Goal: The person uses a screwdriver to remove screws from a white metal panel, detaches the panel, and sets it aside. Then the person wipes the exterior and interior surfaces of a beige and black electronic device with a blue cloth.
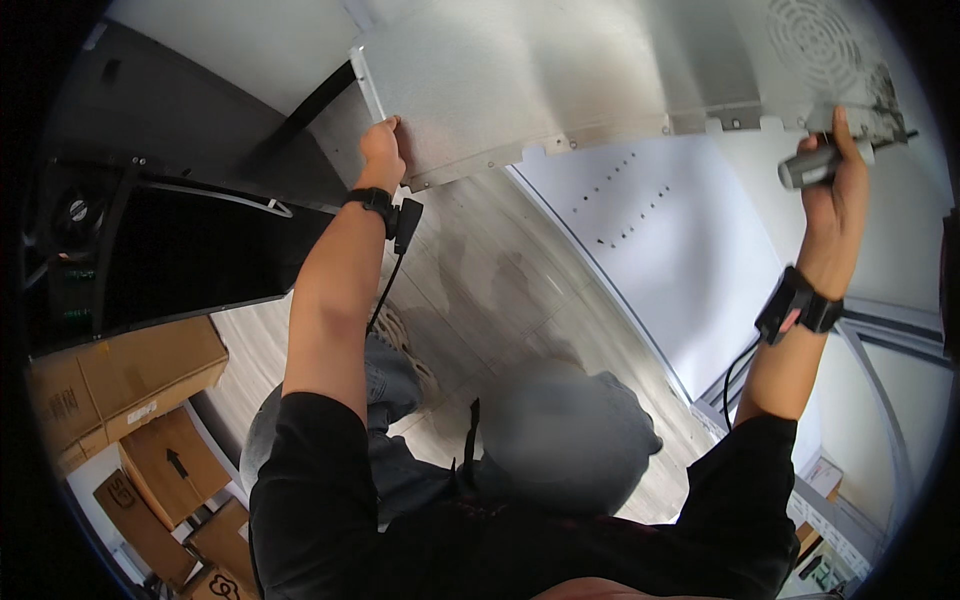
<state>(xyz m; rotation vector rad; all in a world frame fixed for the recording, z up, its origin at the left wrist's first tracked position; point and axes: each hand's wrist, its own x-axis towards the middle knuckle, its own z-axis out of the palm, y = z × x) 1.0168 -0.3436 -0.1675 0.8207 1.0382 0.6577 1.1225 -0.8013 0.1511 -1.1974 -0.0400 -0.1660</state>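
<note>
A large bare metal panel [480,90] with bent, notched edges spans the top of the view, a round vent grille near its right end. My left hand [382,155] is closed on its lower left corner, thumb against the edge. My right hand [835,185] wraps round a grey cordless screwdriver [810,167], its thin shaft pointing right. The right thumb also lies against the panel's lower right edge. Below the panel, small screws [627,231] lie in rows on a white board [680,290].
At left stands an open black cabinet [190,240] with a round fan [80,208] and a light cable [240,197]. Cardboard boxes [150,375] are stacked at lower left. My knees are bent above the wood-look floor [490,260]. A metal frame [895,335] runs along the right.
</note>
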